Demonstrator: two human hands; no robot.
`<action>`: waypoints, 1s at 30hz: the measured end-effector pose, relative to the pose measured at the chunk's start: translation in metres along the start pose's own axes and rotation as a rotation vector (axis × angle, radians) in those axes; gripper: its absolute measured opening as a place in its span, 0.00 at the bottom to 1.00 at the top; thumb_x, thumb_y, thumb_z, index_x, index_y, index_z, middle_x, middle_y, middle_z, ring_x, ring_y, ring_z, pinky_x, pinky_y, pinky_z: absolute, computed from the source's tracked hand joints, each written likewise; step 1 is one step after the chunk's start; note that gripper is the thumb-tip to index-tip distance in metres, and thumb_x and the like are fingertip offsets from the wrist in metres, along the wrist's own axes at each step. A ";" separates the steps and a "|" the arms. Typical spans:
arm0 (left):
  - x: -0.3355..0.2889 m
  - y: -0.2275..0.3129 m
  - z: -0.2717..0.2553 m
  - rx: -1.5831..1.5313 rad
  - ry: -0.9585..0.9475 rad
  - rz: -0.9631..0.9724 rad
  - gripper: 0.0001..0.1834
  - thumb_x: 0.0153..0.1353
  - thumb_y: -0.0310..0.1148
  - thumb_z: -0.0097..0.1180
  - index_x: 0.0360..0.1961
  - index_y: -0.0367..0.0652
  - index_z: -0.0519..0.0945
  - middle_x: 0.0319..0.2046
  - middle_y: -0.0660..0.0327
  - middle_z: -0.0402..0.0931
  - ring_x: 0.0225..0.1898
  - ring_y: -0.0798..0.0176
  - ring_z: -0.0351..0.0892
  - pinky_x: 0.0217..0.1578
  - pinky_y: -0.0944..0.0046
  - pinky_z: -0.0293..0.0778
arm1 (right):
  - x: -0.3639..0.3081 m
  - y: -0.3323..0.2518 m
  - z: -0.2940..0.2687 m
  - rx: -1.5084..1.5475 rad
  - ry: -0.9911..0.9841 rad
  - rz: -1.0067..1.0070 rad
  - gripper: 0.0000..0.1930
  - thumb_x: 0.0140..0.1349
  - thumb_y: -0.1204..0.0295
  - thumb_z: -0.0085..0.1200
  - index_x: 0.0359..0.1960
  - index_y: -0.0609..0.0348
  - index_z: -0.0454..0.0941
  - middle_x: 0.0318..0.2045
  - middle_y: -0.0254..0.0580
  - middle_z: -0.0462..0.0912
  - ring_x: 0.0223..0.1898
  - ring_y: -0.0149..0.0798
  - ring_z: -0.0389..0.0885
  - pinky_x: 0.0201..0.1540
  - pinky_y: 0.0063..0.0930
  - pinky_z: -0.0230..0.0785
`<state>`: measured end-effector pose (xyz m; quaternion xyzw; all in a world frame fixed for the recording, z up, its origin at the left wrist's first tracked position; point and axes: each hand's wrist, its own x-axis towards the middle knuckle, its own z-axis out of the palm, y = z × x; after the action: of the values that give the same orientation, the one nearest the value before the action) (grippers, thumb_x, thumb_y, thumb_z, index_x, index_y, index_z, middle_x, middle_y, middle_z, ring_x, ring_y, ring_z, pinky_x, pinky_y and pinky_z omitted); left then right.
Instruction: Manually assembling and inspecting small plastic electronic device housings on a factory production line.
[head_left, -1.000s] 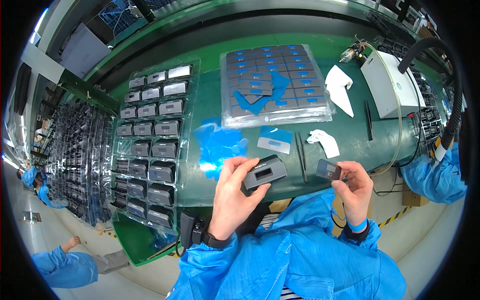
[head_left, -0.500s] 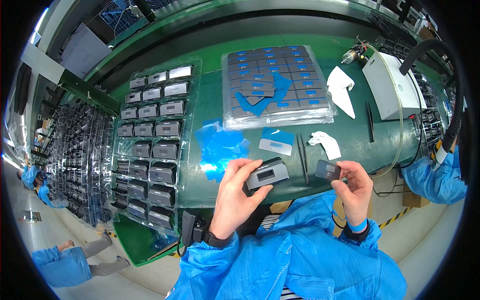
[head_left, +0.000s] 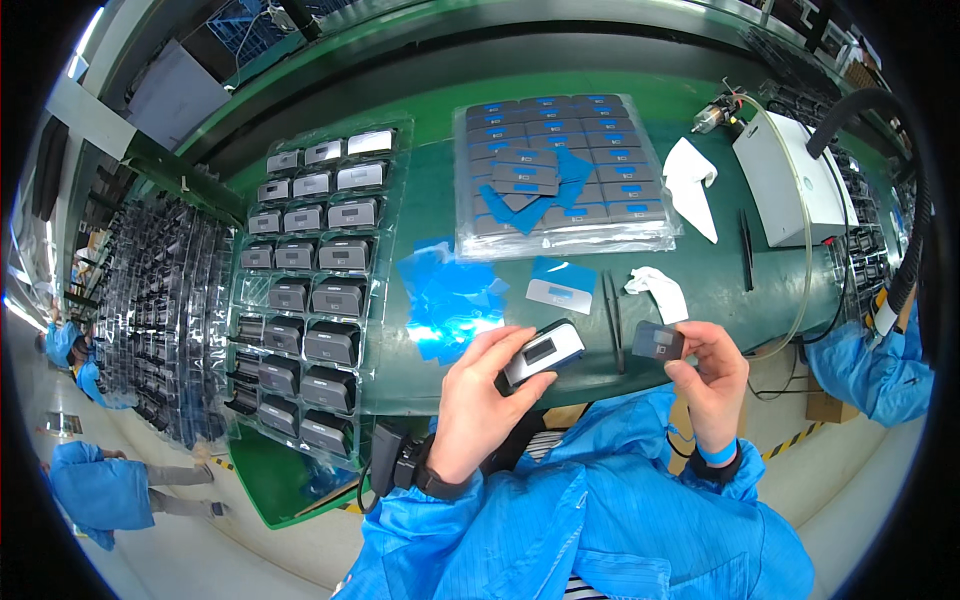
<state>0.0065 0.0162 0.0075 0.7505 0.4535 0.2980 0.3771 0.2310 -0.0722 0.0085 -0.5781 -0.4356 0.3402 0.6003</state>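
Note:
My left hand (head_left: 487,400) grips a grey rectangular device housing (head_left: 545,352) with a dark window in its face, tilted so its face catches the light. Between the thumb and fingers of my right hand (head_left: 712,378) is a small dark panel (head_left: 657,341) with a lighter window, held upright, apart from the housing. Just beyond the hands lie black tweezers (head_left: 614,322), a crumpled white cloth (head_left: 660,290) and a half-blue, half-clear film sheet (head_left: 561,286). A pile of shiny blue films (head_left: 450,300) lies beyond my left hand.
On the left, a clear tray (head_left: 385,215) holds rows of similar housings. A plastic tray (head_left: 570,245) of dark panels stands at the back. To the right are a white cloth (head_left: 690,190), more tweezers (head_left: 747,250), a white box (head_left: 785,180) and a black hose (head_left: 915,190).
My left hand has tilted the housing, so its face now shines brighter. The dark panel in my right hand has barely shifted. The view has moved slightly; a person at lower left has changed position.

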 end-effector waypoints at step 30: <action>-0.013 -0.013 0.006 -0.200 0.000 -0.119 0.27 0.41 0.21 0.69 0.47 0.37 0.77 0.47 0.57 0.72 0.47 0.61 0.75 0.43 0.64 0.75 | 0.028 -0.015 0.046 -0.573 -0.479 -0.280 0.15 0.45 0.78 0.63 0.38 0.59 0.77 0.25 0.39 0.76 0.26 0.42 0.74 0.29 0.32 0.65</action>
<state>-0.0004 0.0064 -0.0075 0.6809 0.4650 0.3190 0.4673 0.1982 -0.0295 0.0252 -0.5615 -0.7151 0.2451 0.3366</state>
